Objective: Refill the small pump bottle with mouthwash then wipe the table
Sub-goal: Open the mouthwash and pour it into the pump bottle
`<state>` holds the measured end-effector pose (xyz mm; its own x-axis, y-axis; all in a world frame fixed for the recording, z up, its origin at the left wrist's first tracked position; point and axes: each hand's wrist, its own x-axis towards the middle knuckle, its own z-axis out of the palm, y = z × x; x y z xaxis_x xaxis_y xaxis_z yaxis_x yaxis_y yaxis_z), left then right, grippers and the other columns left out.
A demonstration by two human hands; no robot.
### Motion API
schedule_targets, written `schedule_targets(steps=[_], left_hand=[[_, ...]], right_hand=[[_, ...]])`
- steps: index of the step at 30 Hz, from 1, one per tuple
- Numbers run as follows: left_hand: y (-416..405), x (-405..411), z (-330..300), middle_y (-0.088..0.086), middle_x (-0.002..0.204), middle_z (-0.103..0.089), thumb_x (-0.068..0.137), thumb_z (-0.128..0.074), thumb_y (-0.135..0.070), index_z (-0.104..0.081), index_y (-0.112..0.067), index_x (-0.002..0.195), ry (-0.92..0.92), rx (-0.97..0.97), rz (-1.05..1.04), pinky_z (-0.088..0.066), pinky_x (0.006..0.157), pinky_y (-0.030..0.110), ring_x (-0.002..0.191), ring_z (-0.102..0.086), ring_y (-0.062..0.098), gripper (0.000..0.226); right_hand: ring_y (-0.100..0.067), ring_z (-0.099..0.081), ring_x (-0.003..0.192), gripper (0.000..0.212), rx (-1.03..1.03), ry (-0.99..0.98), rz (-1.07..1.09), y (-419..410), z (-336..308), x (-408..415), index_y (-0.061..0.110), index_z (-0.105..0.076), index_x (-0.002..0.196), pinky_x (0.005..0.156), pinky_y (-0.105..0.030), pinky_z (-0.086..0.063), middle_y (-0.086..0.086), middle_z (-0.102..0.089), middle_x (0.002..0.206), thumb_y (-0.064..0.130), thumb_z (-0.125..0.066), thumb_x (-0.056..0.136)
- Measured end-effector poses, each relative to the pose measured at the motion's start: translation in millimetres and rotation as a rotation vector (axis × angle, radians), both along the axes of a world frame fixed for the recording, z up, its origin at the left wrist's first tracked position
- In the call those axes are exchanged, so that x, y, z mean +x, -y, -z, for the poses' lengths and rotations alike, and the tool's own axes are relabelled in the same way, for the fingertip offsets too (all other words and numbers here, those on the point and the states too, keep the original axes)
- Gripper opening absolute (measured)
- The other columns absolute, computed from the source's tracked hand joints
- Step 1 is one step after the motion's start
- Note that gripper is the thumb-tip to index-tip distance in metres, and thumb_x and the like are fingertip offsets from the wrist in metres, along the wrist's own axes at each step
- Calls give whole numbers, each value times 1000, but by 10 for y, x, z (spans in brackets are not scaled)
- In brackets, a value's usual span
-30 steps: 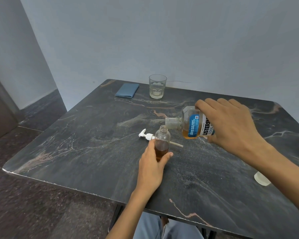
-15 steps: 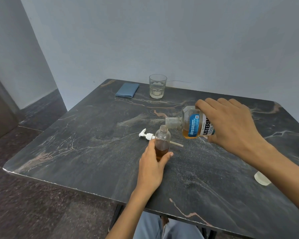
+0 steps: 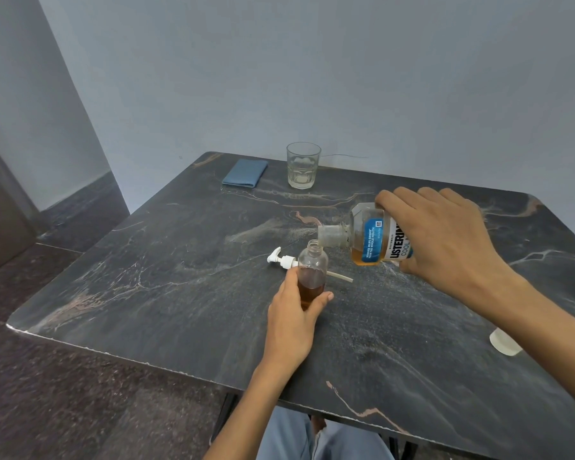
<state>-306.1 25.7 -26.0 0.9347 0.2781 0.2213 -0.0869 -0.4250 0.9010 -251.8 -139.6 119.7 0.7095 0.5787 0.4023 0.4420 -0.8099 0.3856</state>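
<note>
A small clear bottle [image 3: 312, 270] stands upright and uncapped mid-table, about half full of amber liquid. My left hand [image 3: 292, 317] grips its lower part from the near side. My right hand [image 3: 445, 240] holds a mouthwash bottle [image 3: 369, 240] with a blue label, tipped on its side, its open neck just above and right of the small bottle's mouth. Amber liquid pools low in the tipped bottle. The white pump head [image 3: 281, 259] with its tube lies on the table behind the small bottle.
A folded blue cloth [image 3: 244, 173] lies at the far left of the dark marble table [image 3: 146, 277]. A drinking glass [image 3: 302, 166] stands beside it near the wall. A white cap [image 3: 503, 343] sits at the right, partly behind my right forearm.
</note>
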Motion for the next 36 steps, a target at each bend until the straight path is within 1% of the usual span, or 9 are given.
schedule_targets(steps=[5, 10, 14, 18, 25, 28, 30, 34, 36], left_hand=[[0, 4, 4, -14, 92, -58, 84, -66, -36, -44, -36, 101, 6, -5, -2, -38, 69, 15, 84, -54, 0, 28], [-1, 6, 12, -13, 95, -58, 84, -66, -36, -45, -34, 104, 7, -5, 4, -41, 73, 20, 86, -54, 3, 29], [-5, 7, 11, -15, 93, -58, 83, -66, -37, -44, -37, 103, 5, -2, 1, -38, 69, 15, 84, -54, -1, 30], [-5, 9, 16, -16, 95, -58, 83, -66, -37, -43, -38, 104, 2, -2, 2, -38, 69, 13, 86, -54, -1, 30], [-2, 8, 21, -14, 98, -58, 84, -66, -37, -44, -35, 106, -1, -13, 3, -41, 75, 21, 88, -54, 4, 31], [-4, 9, 19, -15, 99, -57, 84, -66, -37, -44, -35, 106, -6, -18, 8, -43, 77, 22, 91, -55, 3, 31], [-6, 10, 19, -12, 101, -58, 84, -65, -37, -45, -33, 108, -12, -18, 10, -44, 79, 24, 93, -55, 6, 32], [-6, 10, 12, -11, 102, -58, 84, -65, -36, -45, -32, 109, -13, -18, 14, -42, 77, 21, 93, -55, 7, 33], [-6, 9, 9, -12, 101, -58, 84, -65, -36, -45, -33, 107, -10, -19, 14, -43, 77, 21, 92, -55, 6, 31]], right_hand=[[-21, -52, 70, 81, 3, 2, -2, 11, -1, 5, 18, -50, 107, 63, -27, -28, -1, -60, 87, 26, -92, 38], [-21, -53, 71, 82, -6, 2, 4, 4, 4, 5, 19, -49, 107, 63, -26, -27, -1, -61, 89, 26, -92, 38], [-21, -53, 70, 83, 0, 4, 4, 5, -1, 1, 19, -49, 107, 63, -27, -26, -1, -61, 88, 26, -93, 37], [-21, -53, 69, 83, 1, 7, 4, 0, -1, -1, 19, -50, 107, 63, -26, -27, -1, -61, 87, 25, -93, 36], [-22, -51, 65, 82, 24, 14, -5, -3, -4, -8, 17, -52, 103, 60, -26, -26, -2, -60, 82, 23, -94, 33], [-21, -51, 66, 80, 20, 9, -4, -2, -6, -6, 18, -52, 103, 61, -26, -26, -1, -60, 82, 23, -93, 35], [-21, -51, 67, 79, 12, 11, 1, -5, -5, -4, 18, -52, 104, 61, -25, -26, -1, -60, 84, 23, -93, 37], [-21, -52, 68, 79, 8, 11, 2, -7, -11, -5, 18, -52, 105, 62, -26, -26, -1, -61, 85, 25, -93, 38], [-20, -52, 70, 79, -6, 9, 8, -6, -10, -6, 20, -50, 107, 62, -26, -26, 0, -60, 87, 26, -92, 40]])
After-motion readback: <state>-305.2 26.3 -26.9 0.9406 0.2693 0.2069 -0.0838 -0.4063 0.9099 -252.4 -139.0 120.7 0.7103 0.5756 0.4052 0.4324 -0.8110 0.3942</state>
